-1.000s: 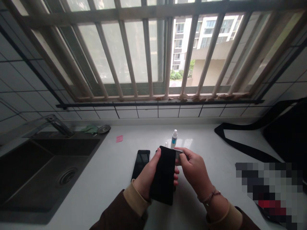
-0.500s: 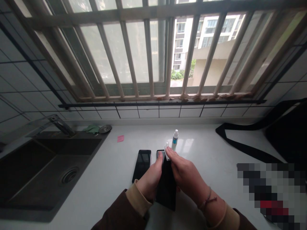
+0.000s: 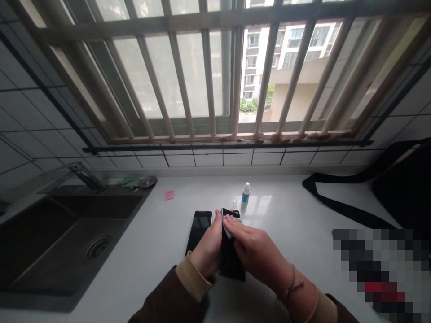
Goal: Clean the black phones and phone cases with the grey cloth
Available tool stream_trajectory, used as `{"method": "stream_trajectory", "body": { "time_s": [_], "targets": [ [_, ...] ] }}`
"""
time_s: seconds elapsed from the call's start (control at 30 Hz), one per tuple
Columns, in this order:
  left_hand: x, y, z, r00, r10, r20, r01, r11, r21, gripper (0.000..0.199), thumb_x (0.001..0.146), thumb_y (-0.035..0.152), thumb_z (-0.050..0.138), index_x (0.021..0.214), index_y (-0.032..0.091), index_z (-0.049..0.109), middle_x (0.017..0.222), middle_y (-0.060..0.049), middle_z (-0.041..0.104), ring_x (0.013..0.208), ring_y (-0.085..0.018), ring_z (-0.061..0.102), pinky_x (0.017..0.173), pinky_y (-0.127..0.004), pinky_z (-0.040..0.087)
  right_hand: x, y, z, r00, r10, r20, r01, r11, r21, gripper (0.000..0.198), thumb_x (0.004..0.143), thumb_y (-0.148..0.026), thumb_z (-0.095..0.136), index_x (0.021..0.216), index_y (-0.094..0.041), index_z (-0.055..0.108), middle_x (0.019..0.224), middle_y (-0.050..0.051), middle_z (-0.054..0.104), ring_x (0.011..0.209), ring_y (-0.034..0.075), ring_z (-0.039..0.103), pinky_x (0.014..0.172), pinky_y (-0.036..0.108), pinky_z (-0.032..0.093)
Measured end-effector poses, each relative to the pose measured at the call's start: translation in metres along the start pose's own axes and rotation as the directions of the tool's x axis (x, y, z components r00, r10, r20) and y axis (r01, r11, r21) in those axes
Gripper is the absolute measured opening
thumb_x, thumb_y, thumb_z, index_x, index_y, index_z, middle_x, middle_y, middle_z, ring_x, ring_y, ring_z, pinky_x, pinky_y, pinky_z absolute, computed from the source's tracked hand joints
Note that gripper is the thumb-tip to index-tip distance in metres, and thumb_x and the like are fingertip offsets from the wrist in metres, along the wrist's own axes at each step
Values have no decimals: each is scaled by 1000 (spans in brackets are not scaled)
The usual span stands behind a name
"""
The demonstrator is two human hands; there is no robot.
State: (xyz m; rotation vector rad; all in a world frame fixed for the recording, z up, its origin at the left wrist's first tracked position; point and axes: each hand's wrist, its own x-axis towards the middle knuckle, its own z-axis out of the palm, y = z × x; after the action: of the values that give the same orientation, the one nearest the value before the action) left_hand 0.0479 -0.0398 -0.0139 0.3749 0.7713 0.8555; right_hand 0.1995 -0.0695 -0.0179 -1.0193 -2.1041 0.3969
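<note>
A black smartphone [image 3: 231, 262] is gripped along its left edge by my left hand [image 3: 211, 244], which is closed around it above the counter. Against the phone's dark face, near its upper end, my right hand [image 3: 254, 246] presses a small white wipe [image 3: 227, 228] under its fingers. Left of the hands, another black phone [image 3: 201, 226] lies flat on the counter. Just behind the held phone, the corner of a further dark-edged flat object [image 3: 237, 213] shows; most of it is hidden. A small white bottle with a blue label [image 3: 245, 194] stands beyond, with a clear cap [image 3: 235, 204] near it.
To the left is a dark sink [image 3: 72, 260] with a faucet [image 3: 88, 177], a green cloth [image 3: 129, 181] and a metal drain strainer [image 3: 148, 181] by its rim. A pink note [image 3: 169, 195] lies on the white counter [image 3: 286, 197]. A black strap [image 3: 340, 208] trails at right.
My right hand has moved left and slightly down with the wipe across the phone's face. The held phone has turned, showing more of its front, and its lower end has risen a little.
</note>
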Motion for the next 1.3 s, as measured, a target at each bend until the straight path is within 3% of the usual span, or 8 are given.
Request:
{"method": "stream_trajectory", "body": {
  "time_s": [0.17, 0.27, 0.4, 0.5, 0.6, 0.77, 1.07, 1.3],
  "targets": [
    [-9, 9, 8, 996, -30, -80, 34, 998, 54, 71, 106, 69, 37, 116, 8, 73, 97, -18, 79, 101, -29, 77, 95, -38, 60, -3, -12, -9, 999, 50, 21, -53, 978, 204, 60, 87, -6, 55, 140, -25, 72, 138, 7, 73, 124, 27, 74, 117, 46, 55],
    [-13, 12, 11, 998, -51, -21, 51, 999, 13, 73, 106, 70, 35, 112, 8, 74, 93, -17, 78, 93, -28, 77, 88, -38, 61, -4, -15, -13, 961, 274, -50, -229, 881, 415, 42, 96, -17, 57, 132, -24, 77, 121, 7, 82, 107, 27, 81, 104, 45, 63],
    [-12, 10, 10, 997, -76, -21, 77, 995, 57, 68, 103, 71, 46, 109, 8, 74, 94, -15, 75, 83, -24, 73, 86, -37, 61, -2, -7, -19, 751, 611, -250, -414, 731, 543, 40, 103, -33, 54, 134, -20, 76, 130, 12, 78, 121, 31, 75, 106, 48, 60],
    [-12, 5, 8, 994, -99, -39, 104, 984, 145, 72, 100, 73, 49, 101, 6, 73, 95, -15, 72, 84, -23, 71, 87, -38, 61, 0, 3, -21, 652, 652, -387, -460, 746, 482, 43, 104, -37, 52, 138, -20, 74, 138, 12, 74, 128, 32, 70, 111, 52, 57],
    [-13, 0, 6, 994, -100, 53, 86, 971, 223, 67, 101, 71, 49, 105, 8, 71, 95, -14, 69, 82, -21, 68, 83, -36, 59, 0, 7, -19, 749, 521, -410, -431, 852, 296, 43, 105, -32, 51, 142, -21, 71, 140, 11, 73, 131, 32, 69, 114, 53, 56],
    [-12, -3, -1, 966, -21, 258, -63, 947, 314, 53, 95, 62, 70, 119, 15, 67, 95, -6, 63, 81, -17, 64, 77, -33, 55, -1, 3, -10, 927, 186, -327, -160, 982, 104, 51, 104, -15, 47, 152, -24, 62, 152, 9, 65, 142, 27, 62, 120, 48, 52],
    [-11, -1, -1, 983, 6, 183, -86, 897, 433, 65, 86, 75, 72, 104, 12, 66, 80, -2, 57, 64, -12, 53, 58, -24, 44, 0, 7, -5, 963, 66, -261, -44, 995, 91, 50, 105, -9, 44, 147, -22, 66, 155, 11, 62, 144, 23, 59, 121, 45, 50],
    [-12, -1, -3, 983, -37, 181, -32, 931, 363, 65, 89, 74, 69, 104, 11, 69, 86, -7, 64, 73, -15, 63, 68, -27, 54, 0, 11, -1, 968, 117, -223, -102, 992, 80, 53, 103, -10, 46, 152, -23, 62, 157, 11, 58, 144, 26, 58, 118, 46, 53]
  ]
}}
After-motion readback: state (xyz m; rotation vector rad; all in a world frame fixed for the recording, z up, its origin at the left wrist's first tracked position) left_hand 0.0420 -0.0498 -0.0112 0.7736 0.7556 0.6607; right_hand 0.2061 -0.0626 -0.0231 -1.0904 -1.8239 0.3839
